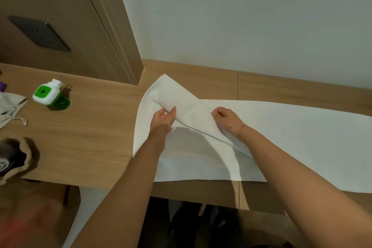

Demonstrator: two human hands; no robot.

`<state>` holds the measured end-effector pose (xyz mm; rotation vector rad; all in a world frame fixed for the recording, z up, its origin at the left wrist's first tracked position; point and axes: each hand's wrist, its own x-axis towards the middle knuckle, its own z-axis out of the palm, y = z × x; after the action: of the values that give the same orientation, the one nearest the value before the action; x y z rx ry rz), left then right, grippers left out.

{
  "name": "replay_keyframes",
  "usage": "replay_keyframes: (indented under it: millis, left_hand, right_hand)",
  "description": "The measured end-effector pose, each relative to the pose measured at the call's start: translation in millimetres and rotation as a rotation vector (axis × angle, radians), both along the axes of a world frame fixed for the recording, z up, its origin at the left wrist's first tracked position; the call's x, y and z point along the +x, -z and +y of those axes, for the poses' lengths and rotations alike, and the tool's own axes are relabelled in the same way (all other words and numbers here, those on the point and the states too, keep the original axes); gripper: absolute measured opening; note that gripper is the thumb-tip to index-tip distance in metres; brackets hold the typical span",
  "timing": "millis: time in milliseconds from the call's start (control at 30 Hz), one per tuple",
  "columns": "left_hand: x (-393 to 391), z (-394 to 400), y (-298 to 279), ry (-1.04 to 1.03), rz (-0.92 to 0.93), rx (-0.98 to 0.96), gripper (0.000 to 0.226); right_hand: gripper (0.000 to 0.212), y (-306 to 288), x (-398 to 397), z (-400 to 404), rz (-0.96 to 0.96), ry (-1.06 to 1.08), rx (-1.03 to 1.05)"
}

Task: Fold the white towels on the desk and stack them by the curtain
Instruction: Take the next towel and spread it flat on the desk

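Observation:
A white towel point(291, 137) lies spread across the wooden desk point(90, 127) and runs off to the right. Its left end is turned over into a raised flap that peaks near the back wall. My left hand point(164, 119) pinches the flap's near edge between thumb and fingers. My right hand point(226, 120) grips the same flap further right, fingers curled on the cloth, a thin bracelet at the wrist. No curtain shows in this view.
A green and white plug-in device point(49, 94) lies on the desk at left. Grey cloth with a drawstring point(12, 110) sits at the far left edge. A tan pouch holding a dark object point(16, 159) rests at the front left corner. A dark wall socket point(39, 33) sits on the wooden panel.

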<state>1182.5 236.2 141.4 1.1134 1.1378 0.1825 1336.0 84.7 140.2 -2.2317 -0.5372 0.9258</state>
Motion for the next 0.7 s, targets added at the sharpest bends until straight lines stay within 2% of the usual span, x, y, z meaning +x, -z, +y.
replay_keyframes:
  millis: [200, 333, 500, 633, 700]
  left_hand:
    - [16, 2, -3, -0.105, 0.024, -0.022, 0.061]
    - [3, 3, -9, -0.041, 0.012, 0.037, 0.053]
    - [-38, -5, -46, -0.033, -0.103, 0.004, 0.034]
    - [-98, -23, -47, -0.184, -0.080, 0.002, 0.052]
    - [-121, -31, -33, -0.226, -0.018, 0.000, 0.047]
  right_hand:
    - [0.021, 2, -11, -8, -0.021, -0.004, 0.068]
    - [0.017, -5, -20, -18, -0.026, -0.035, 0.095]
    - [0.040, -25, -44, -41, 0.025, -0.113, 0.128]
    - [0.051, -21, -76, -74, -0.059, -0.260, 0.042]
    - [0.065, -10, -92, -88, -0.148, -0.400, -0.062]
